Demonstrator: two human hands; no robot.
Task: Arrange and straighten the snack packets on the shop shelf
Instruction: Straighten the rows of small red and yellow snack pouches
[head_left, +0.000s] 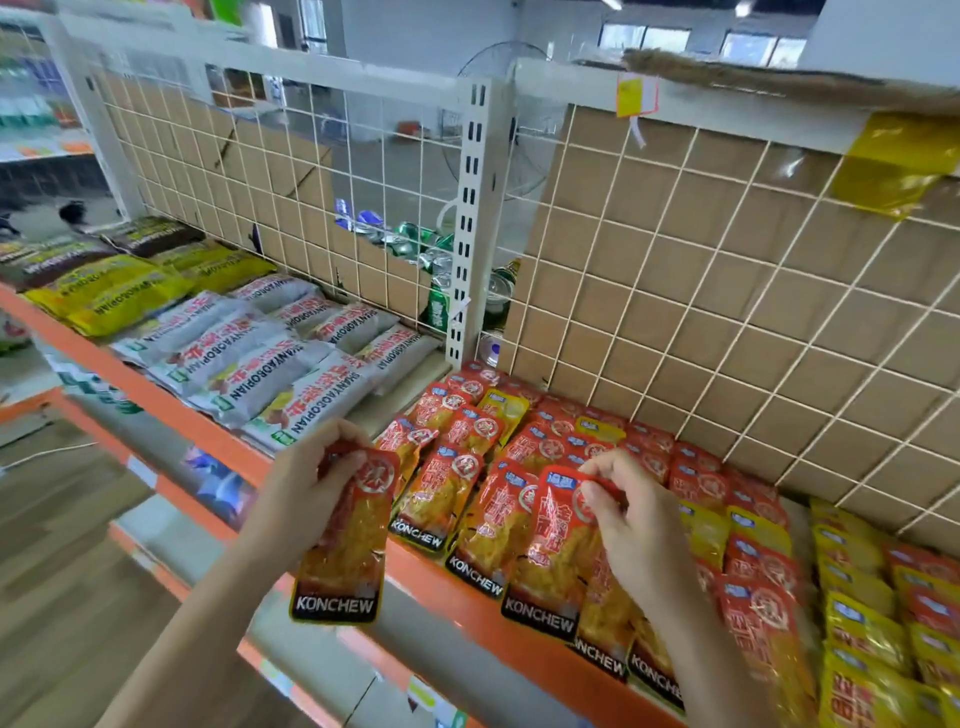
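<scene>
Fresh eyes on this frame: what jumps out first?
The left hand holds a red KONCHEW packet out past the orange shelf edge, while the right hand pinches the top of a second red packet in the front row. Behind them rises a white wire grid backed with cardboard.

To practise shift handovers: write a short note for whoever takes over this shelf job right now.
Left hand holds the loose red packet by its top, hanging in front of the orange shelf edge.
Right hand pinches the top of the front-row packet, which lies on the shelf.
Done: red rows roughly laid, yellow packets at right.
Left: place the loose one and straighten the crooked front row.
</scene>
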